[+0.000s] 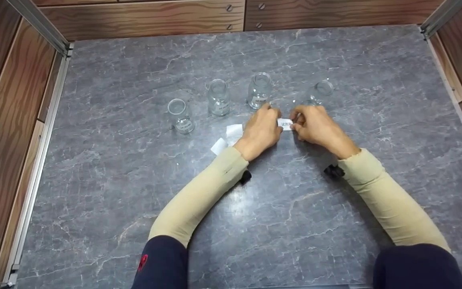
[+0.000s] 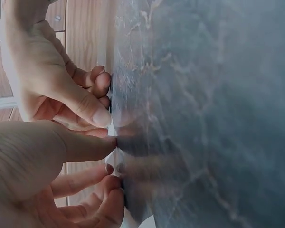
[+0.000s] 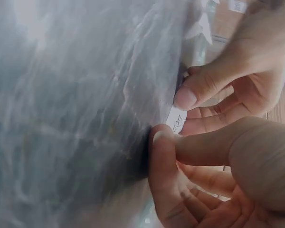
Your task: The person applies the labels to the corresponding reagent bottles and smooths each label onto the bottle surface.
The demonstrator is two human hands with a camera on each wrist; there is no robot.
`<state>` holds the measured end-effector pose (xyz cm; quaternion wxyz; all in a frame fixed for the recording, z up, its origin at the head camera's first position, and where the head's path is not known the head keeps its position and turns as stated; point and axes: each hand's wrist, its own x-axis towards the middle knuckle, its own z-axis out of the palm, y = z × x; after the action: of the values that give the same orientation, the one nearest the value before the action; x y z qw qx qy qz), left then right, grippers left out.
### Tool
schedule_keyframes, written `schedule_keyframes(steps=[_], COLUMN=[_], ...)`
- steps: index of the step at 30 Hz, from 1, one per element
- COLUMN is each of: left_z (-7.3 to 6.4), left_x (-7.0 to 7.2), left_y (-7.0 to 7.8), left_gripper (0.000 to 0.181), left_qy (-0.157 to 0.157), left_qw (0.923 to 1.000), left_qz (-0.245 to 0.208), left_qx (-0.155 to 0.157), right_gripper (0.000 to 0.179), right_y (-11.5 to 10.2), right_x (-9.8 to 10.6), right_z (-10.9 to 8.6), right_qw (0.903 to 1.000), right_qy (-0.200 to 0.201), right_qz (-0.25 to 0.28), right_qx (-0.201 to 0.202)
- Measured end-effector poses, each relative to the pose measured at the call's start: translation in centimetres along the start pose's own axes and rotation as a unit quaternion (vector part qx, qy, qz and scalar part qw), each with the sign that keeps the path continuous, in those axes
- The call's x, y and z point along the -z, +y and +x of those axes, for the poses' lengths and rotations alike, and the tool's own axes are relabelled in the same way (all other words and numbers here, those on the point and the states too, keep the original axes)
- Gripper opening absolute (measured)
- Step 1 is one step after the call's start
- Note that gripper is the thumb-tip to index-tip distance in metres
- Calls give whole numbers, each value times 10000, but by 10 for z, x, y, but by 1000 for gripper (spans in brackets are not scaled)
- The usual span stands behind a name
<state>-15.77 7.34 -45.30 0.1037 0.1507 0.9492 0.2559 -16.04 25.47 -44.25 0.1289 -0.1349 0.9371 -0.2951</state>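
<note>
Between both hands is a small white label (image 1: 285, 123) with dark print, just above the grey tabletop. My left hand (image 1: 261, 130) pinches its left end, thumb in front and fingers behind, as the right wrist view shows. The other end is pinched between thumb and index finger of my right hand (image 1: 318, 125). In the right wrist view, part of the lettering on the label (image 3: 176, 119) shows between the fingertips. Just beyond the left hand stands a clear glass bottle (image 1: 260, 90) with a label on it. Another glass bottle (image 1: 320, 91) is behind the right hand, partly hidden by it.
Two more labelled glass bottles stand to the left, a middle one (image 1: 219, 98) and an outer one (image 1: 181, 118). White paper pieces (image 1: 219, 146) lie beside the left wrist. Wood-patterned panels (image 1: 142, 18) border the marbled grey table (image 1: 106, 160).
</note>
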Motion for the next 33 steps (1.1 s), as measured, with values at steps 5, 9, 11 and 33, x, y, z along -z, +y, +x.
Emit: schedule_keyframes(steps=[5, 9, 11, 33], left_z=[-1, -2, -2, -17], left_x=[1, 2, 1, 19], left_y=[-2, -2, -3, -5], left_gripper=[28, 26, 26, 17], left_qy=[112, 250, 291, 370], left_qw=[9998, 9994, 9992, 9936], left_qz=[-105, -97, -80, -932], left_qx=[-85, -226, -272, -523], right_gripper=[34, 33, 28, 9], right_y=[2, 2, 3, -9], right_x=[-1, -2, -3, 2], right_z=[-4, -6, -7, -19], right_qw=[9982, 9964, 9957, 9923], right_qy=[84, 206, 249, 975], right_qz=[563, 817, 890, 723], right_qx=[-195, -98, -49, 238])
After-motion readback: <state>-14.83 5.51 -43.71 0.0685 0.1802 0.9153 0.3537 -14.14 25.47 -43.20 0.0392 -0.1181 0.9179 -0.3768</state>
